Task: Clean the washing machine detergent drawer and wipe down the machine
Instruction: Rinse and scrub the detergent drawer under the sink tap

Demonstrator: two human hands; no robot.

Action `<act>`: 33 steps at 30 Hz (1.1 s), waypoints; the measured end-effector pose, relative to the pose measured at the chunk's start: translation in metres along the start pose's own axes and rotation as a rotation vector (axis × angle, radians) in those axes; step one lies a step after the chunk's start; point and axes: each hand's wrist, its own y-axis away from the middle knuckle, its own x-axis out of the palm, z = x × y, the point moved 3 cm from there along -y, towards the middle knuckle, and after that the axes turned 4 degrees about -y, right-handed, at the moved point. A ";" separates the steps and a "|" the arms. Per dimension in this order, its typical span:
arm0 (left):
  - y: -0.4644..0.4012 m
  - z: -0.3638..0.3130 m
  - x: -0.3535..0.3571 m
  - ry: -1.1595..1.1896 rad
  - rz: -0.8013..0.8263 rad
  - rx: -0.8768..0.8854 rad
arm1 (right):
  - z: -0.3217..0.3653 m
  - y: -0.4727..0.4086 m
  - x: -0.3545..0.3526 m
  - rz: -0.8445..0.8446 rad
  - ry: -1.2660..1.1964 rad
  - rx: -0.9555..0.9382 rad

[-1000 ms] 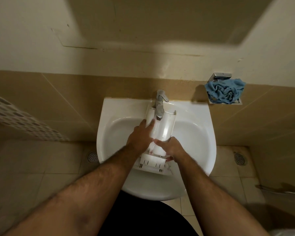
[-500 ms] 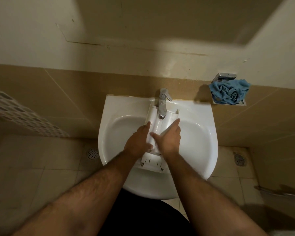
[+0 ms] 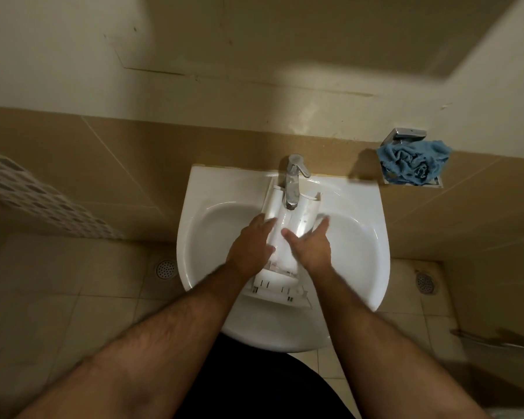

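Presently logged: detergent drawer (image 3: 289, 225), white plastic, removed from its machine and lying lengthwise in the white washbasin (image 3: 357, 237) at frame centre, far end under the chrome tap (image 3: 294, 182). Left hand (image 3: 250, 247) holds the drawer's left side, fingers along its edge; right hand (image 3: 312, 246) lies flat-fingered on its right side. Judged status: rinsing stage; refitting and machine wipe-down outstanding. Blue cloth (image 3: 413, 164), upper right, on wall holder, unused.

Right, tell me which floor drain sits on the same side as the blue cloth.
The floor drain right of the sink, on the person's right, below the blue cloth. The other drain lies left of the sink.
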 end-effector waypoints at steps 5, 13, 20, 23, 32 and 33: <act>-0.002 -0.007 -0.006 0.037 -0.067 -0.043 | -0.001 -0.008 -0.001 0.103 -0.035 0.034; -0.019 -0.033 -0.016 0.108 -0.103 -0.010 | -0.012 0.015 0.004 0.098 -0.025 0.150; -0.031 -0.026 -0.013 0.359 0.027 -0.065 | -0.017 0.025 0.002 0.066 -0.010 0.239; -0.029 -0.026 -0.011 0.394 0.012 -0.007 | -0.019 0.029 0.000 0.036 -0.057 0.263; -0.031 -0.024 -0.014 0.237 -0.073 -0.050 | -0.002 0.027 0.009 -0.029 -0.155 0.284; -0.033 -0.026 -0.015 0.264 -0.069 -0.020 | -0.002 0.028 0.010 -0.034 -0.157 0.286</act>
